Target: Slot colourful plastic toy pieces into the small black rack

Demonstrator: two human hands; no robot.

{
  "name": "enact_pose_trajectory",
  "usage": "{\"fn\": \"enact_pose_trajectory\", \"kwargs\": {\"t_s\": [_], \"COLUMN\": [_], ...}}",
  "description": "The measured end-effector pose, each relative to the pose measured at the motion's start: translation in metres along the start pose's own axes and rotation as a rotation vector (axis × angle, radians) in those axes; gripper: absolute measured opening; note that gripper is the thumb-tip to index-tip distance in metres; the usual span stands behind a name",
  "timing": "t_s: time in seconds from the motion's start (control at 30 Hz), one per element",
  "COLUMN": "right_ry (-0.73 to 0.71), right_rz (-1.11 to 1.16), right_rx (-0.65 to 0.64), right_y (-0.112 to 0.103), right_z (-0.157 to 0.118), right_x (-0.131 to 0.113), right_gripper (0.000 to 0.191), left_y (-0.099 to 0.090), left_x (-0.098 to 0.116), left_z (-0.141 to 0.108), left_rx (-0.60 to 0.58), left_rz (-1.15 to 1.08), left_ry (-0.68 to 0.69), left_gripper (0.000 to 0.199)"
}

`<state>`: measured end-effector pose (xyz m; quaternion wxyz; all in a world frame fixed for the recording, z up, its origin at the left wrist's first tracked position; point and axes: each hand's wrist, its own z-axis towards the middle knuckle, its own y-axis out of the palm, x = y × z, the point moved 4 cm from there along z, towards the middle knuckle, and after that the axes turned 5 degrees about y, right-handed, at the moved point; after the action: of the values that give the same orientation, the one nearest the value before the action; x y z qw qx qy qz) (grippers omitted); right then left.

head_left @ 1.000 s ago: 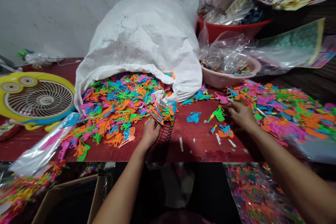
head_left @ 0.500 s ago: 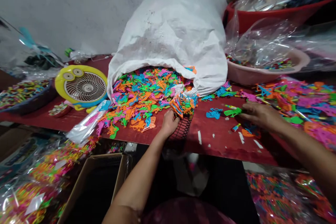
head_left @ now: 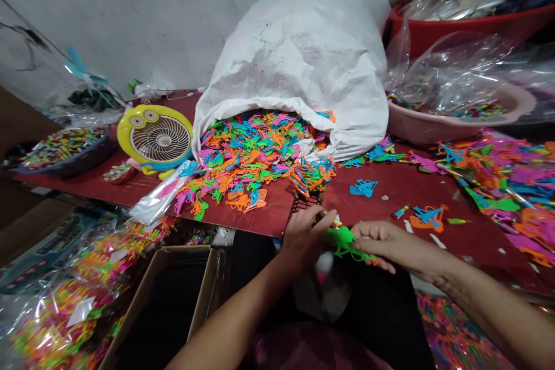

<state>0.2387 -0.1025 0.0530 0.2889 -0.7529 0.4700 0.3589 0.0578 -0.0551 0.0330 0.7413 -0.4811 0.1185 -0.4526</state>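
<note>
**Green plastic piece (head_left: pixel 342 238) lifted off the desk (head_left: pixel 390 178)**

At the far left a blue basin (head_left: pixel 78 167) of small coloured parts stands next to a yellow fan (head_left: pixel 163 140). Then comes the white sack (head_left: pixel 299 58), its mouth spilling a pile of bright plastic pieces (head_left: pixel 251 153) forward. The left hand (head_left: pixel 306 237) has drawn back from the black mesh (head_left: pixel 307 202) toward the desk's front edge; its back is up and its fingers bend at the green piece's left end, though whether they grip it is hidden. The piece is between the two hands, at that edge. The right hand (head_left: pixel 381 240) has carried it in and pinches its right end, fingers curled, forearm slanting in from the lower right. Work seems to have passed from picking up to two-handed handling. Further right lie an orange-and-blue cluster (head_left: pixel 429 218) and, past a pink basin (head_left: pixel 459 129), a bright heap (head_left: pixel 520 170).
</note>
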Motion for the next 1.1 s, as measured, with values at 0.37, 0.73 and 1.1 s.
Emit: {"fn": "enact_pose_trajectory", "kwargs": {"t_s": [0.37,0.73,1.1], "right_ry": [-0.251,-0.507,-0.434], "right_rz": [0.115,-0.072,-0.081], "right_rx": [0.267,0.527,0.648], "right_y": [0.010,0.013,-0.025], "right_z": [0.013,0.045,0.056], "right_x": [-0.016,-0.014,0.012], "right_gripper": [0.052,0.034,0.033], "left_y": [0.016,0.024,0.009], "left_x": [-0.022,-0.041,-0.041], "left_z": [0.003,0.011,-0.009], "left_rx": [0.049,-0.074,-0.151], "left_rz": [-0.792,-0.852,-0.062], "left_ry": [-0.237,-0.275,-0.260], "left_gripper": [0.035,0.022,0.019]}}
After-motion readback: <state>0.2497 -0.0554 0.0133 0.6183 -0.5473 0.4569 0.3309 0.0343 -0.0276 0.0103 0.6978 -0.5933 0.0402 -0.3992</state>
